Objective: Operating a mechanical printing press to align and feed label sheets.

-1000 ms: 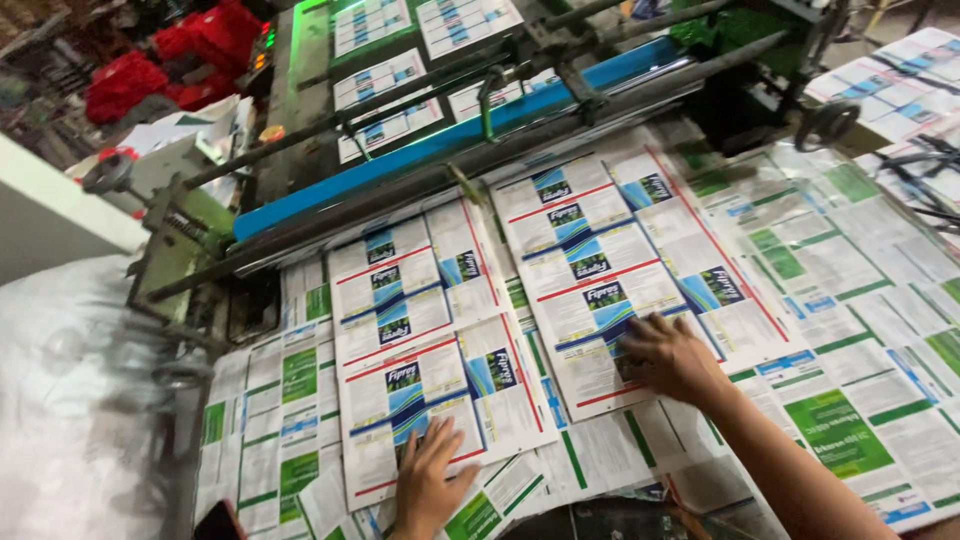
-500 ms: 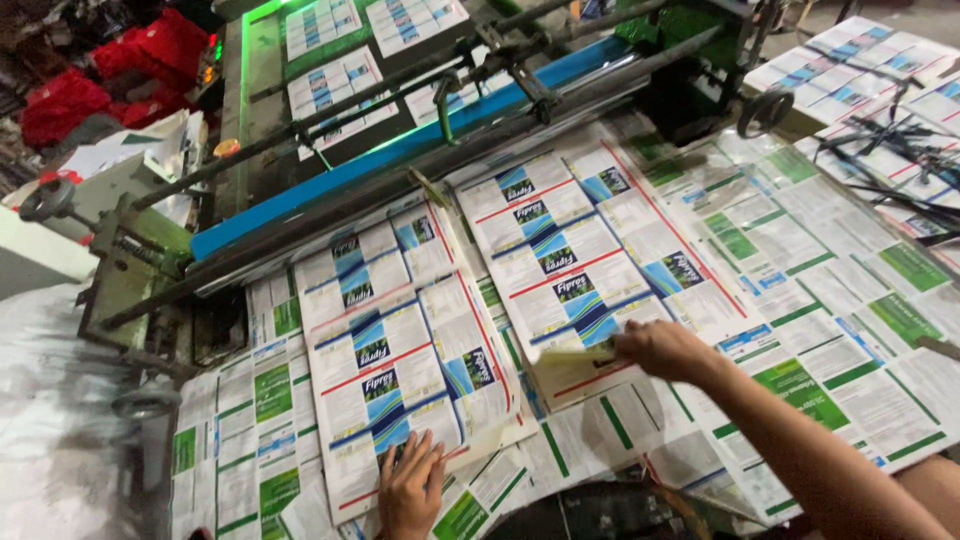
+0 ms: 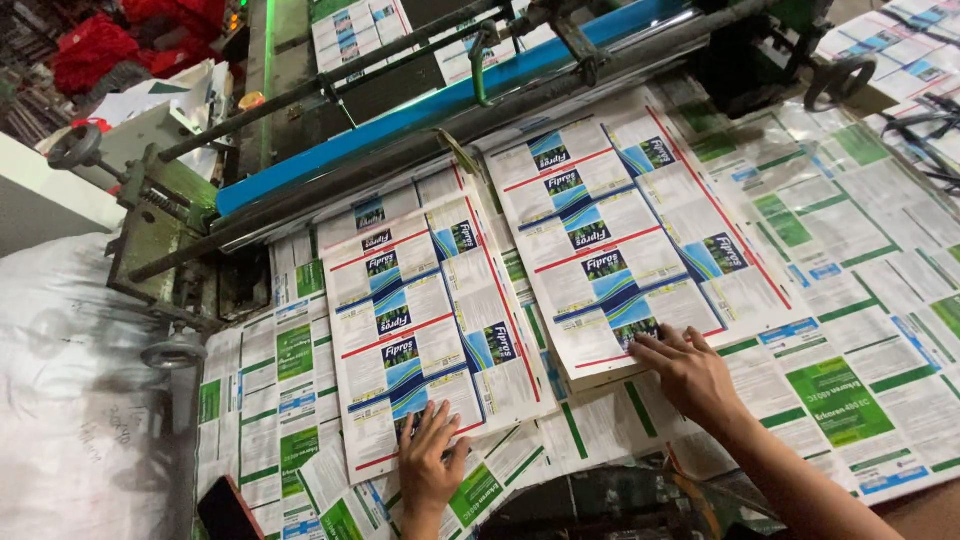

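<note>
Nearest the camera, the left hand [image 3: 432, 462] lies flat, fingers spread, on the lower edge of the left stack of blue-and-red printed sheets [image 3: 430, 325]. Just beyond it, the right hand [image 3: 690, 372] presses open-fingered on the near corner of the right stack of the same sheets [image 3: 620, 245]; neither hand clamps anything. Both stacks rest on green-and-white printed sheets [image 3: 850, 300] that hide the table entirely. A dark object [image 3: 228, 510] is cut off at the bottom edge. Farther back runs the machine's blue bar [image 3: 420, 110]; red bundles [image 3: 90, 55] are too dim to make out.
</note>
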